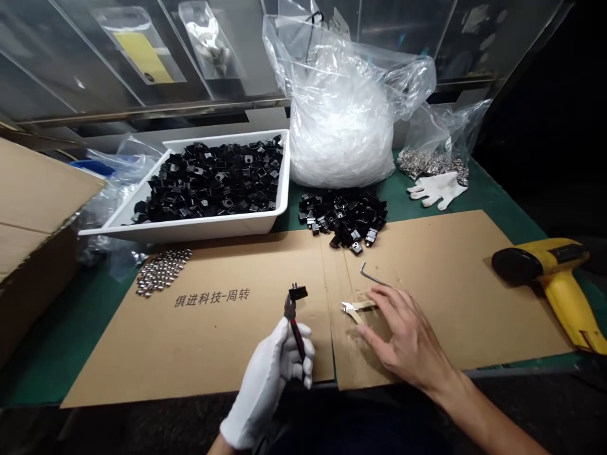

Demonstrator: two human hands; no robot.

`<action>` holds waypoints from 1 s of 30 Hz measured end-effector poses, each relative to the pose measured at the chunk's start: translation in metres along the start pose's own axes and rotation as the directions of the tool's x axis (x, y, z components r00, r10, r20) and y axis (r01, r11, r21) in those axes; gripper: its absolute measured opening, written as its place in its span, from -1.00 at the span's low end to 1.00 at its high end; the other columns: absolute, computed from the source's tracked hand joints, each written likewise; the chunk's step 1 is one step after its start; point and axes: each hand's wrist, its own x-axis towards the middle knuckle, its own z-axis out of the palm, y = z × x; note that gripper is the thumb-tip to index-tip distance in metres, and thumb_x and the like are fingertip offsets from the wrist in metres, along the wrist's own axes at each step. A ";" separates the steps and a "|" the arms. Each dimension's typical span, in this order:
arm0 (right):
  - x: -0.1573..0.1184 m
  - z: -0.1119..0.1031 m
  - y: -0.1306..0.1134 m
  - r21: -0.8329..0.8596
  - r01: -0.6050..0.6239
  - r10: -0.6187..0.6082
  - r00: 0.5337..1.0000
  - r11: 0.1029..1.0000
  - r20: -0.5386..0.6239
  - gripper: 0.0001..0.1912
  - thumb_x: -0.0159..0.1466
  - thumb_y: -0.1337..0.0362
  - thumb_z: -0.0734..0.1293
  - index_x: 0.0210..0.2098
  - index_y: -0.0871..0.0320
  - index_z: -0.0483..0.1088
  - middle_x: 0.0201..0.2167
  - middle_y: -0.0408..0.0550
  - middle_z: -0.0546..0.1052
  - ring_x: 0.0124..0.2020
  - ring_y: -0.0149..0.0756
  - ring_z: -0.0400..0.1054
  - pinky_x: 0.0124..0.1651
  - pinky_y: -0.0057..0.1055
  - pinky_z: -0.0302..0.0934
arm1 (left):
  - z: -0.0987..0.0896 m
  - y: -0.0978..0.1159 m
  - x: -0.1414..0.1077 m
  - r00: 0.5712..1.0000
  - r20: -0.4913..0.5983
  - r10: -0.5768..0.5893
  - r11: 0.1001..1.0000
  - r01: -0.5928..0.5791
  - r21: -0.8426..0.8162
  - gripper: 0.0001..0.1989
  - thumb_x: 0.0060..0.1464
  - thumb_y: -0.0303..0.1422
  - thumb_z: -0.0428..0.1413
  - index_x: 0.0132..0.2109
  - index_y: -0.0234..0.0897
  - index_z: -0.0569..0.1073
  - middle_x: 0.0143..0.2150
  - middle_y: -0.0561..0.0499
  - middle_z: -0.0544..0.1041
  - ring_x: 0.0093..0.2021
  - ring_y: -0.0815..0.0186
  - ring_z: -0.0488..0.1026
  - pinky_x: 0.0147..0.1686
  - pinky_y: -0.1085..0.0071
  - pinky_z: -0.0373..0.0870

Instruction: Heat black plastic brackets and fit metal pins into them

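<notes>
My left hand [277, 363], in a white glove, is closed around pliers with dark red and black handles [298, 338]. Their jaws hold a small black part [298, 292] with a metal pin standing up from it, above the cardboard. To the right, my bare right hand [408, 335] has its thumb and fingers on the two spread handles of small cream-handled pliers [353, 311], whose metal jaws point left. Just beyond those fingers lies an L-shaped hex key [372, 275], its near end hidden by the hand.
Behind are a white tray [213, 225] of black parts, a loose black pile [348, 215], and a large clear bag [341, 126]. Small metal pieces [164, 272] lie left on the cardboard [190, 354]. A white glove [439, 189] and yellow heat gun [566, 297] are right.
</notes>
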 end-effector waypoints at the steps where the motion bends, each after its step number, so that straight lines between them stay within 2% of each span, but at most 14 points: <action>1: -0.001 0.000 -0.002 -0.022 0.011 -0.009 0.999 1.000 0.047 -0.39 0.35 0.01 0.37 0.28 0.15 0.26 0.22 0.23 0.38 0.26 0.16 0.24 0.24 0.13 0.26 | 0.000 -0.002 -0.002 1.000 0.000 -0.015 0.999 0.015 -0.031 -0.54 0.28 0.05 0.06 -0.12 -0.32 0.45 -0.39 0.00 0.49 -0.52 0.33 0.41 -0.55 0.37 0.43; 4: -0.004 0.001 -0.005 -0.091 0.030 -0.019 0.993 0.995 0.117 -0.34 0.31 -0.02 0.40 0.28 0.17 0.27 0.24 0.26 0.36 0.28 0.23 0.20 0.24 0.18 0.23 | 0.000 -0.009 -0.004 0.999 -0.010 -0.046 0.993 0.045 -0.112 -0.57 0.31 0.02 0.03 -0.10 -0.31 0.43 -0.40 0.00 0.48 -0.53 0.33 0.40 -0.58 0.38 0.42; 8: 0.002 -0.003 0.008 -0.087 0.018 -0.015 0.999 0.996 0.033 -0.50 0.40 0.03 0.30 0.22 0.16 0.32 0.19 0.20 0.41 0.24 0.11 0.26 0.22 0.04 0.24 | -0.002 -0.013 -0.003 0.997 0.027 -0.072 0.984 0.075 -0.161 -0.59 0.34 -0.01 0.02 -0.09 -0.31 0.43 -0.38 0.00 0.48 -0.53 0.34 0.40 -0.57 0.38 0.43; 11: 0.015 -0.005 0.031 -0.192 -0.084 0.082 0.996 0.978 -0.021 -0.65 0.44 0.14 0.25 0.11 0.18 0.40 0.07 0.17 0.47 0.08 0.07 0.35 0.10 -0.01 0.28 | -0.007 -0.012 -0.003 0.994 0.070 -0.081 0.980 0.092 -0.178 -0.59 0.35 -0.03 0.01 -0.10 -0.33 0.45 -0.37 -0.02 0.48 -0.51 0.33 0.42 -0.55 0.37 0.46; 14: 0.026 0.000 0.051 -0.247 -0.138 0.143 0.990 0.959 0.000 -0.78 0.43 0.17 0.25 -0.08 0.14 0.45 -0.14 0.07 0.51 -0.07 -0.01 0.38 -0.02 -0.11 0.29 | -0.012 -0.011 -0.005 0.989 0.125 -0.081 0.976 0.105 -0.193 -0.55 0.37 -0.02 -0.05 -0.10 -0.34 0.46 -0.35 -0.06 0.50 -0.51 0.31 0.45 -0.54 0.35 0.47; 17: 0.033 0.004 0.060 -0.245 -0.126 0.139 0.990 0.961 0.036 -0.78 0.45 0.20 0.19 -0.21 0.14 0.41 -0.25 0.05 0.48 -0.16 -0.04 0.37 -0.09 -0.15 0.26 | -0.016 -0.016 -0.010 0.976 0.190 -0.107 0.967 0.147 -0.208 -0.51 0.39 0.00 -0.12 -0.10 -0.34 0.47 -0.35 -0.07 0.50 -0.53 0.30 0.45 -0.56 0.33 0.46; 19: 0.035 0.004 0.060 -0.251 -0.118 0.139 0.988 0.961 0.067 -0.76 0.45 0.21 0.15 -0.23 0.15 0.38 -0.28 0.08 0.47 -0.19 -0.03 0.37 -0.12 -0.15 0.24 | -0.017 -0.022 -0.018 0.981 0.171 -0.096 0.977 0.125 -0.170 -0.51 0.40 -0.01 -0.13 -0.09 -0.34 0.46 -0.36 -0.06 0.49 -0.53 0.31 0.43 -0.55 0.34 0.44; 22: 0.035 -0.004 0.057 -0.239 -0.183 0.212 0.972 0.954 0.101 -0.77 0.47 0.20 0.12 -0.18 0.16 0.34 -0.31 0.09 0.49 -0.27 -0.04 0.40 -0.22 -0.19 0.22 | -0.015 -0.029 -0.034 1.000 0.016 -0.004 1.000 0.003 0.028 -0.54 0.41 -0.03 -0.11 -0.09 -0.34 0.46 -0.32 -0.06 0.50 -0.45 0.32 0.44 -0.45 0.36 0.43; 25: 0.031 -0.014 0.046 -0.176 -0.298 0.316 0.945 0.938 0.082 -0.71 0.49 0.13 0.11 -0.03 0.17 0.31 -0.28 0.11 0.54 -0.35 -0.04 0.45 -0.33 -0.21 0.21 | -0.015 -0.027 -0.051 0.986 -0.117 0.123 0.941 -0.079 0.328 -0.56 0.42 -0.04 -0.12 -0.09 -0.30 0.46 -0.28 -0.05 0.50 -0.38 0.34 0.42 -0.34 0.37 0.41; 27: 0.025 -0.017 0.031 -0.053 -0.364 0.366 0.928 0.930 0.062 -0.65 0.49 0.06 0.12 0.07 0.15 0.32 -0.19 0.13 0.58 -0.28 0.00 0.50 -0.29 -0.19 0.27 | -0.017 -0.022 -0.057 0.963 -0.140 0.229 0.830 -0.118 0.546 -0.59 0.43 -0.07 -0.10 -0.11 -0.28 0.46 -0.28 -0.04 0.50 -0.32 0.31 0.42 -0.26 0.35 0.40; 30: 0.013 -0.014 -0.002 0.246 -0.390 0.371 0.921 0.888 0.119 -0.61 0.48 0.01 0.17 0.14 0.07 0.39 -0.08 0.07 0.60 -0.12 -0.01 0.52 -0.13 -0.19 0.35 | -0.022 -0.015 -0.058 0.919 -0.090 0.385 0.591 -0.170 0.789 -0.71 0.39 -0.15 -0.01 -0.06 -0.25 0.47 -0.18 -0.06 0.53 -0.18 0.23 0.46 -0.11 0.31 0.38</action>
